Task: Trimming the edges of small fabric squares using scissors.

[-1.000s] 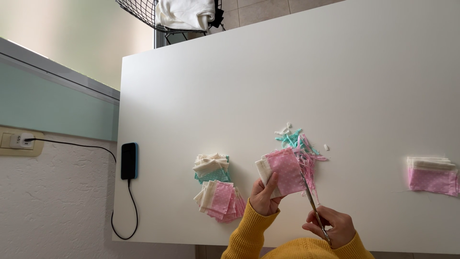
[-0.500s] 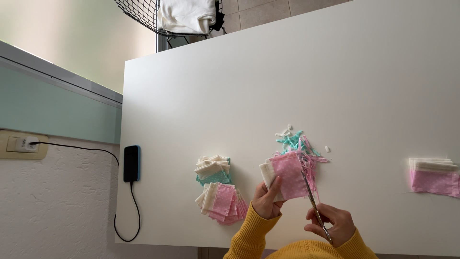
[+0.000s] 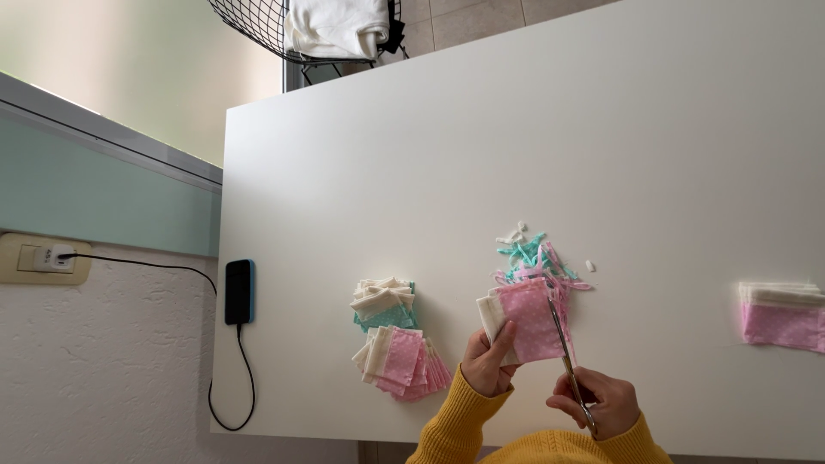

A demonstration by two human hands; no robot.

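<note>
Over the white table (image 3: 601, 129), left hand (image 3: 488, 361) grips pink cloth (image 3: 528, 320); right hand (image 3: 601, 402) grips scissors (image 3: 567, 361).

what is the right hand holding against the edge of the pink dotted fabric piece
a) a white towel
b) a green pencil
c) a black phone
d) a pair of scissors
d: the right hand grips a pair of metal scissors, blades running up along the right edge of the pink dotted fabric piece, which the left hand holds.

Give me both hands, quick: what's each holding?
Left hand: closed on the pink dotted fabric piece.
Right hand: closed on the scissors, blades at the fabric's edge.
</note>
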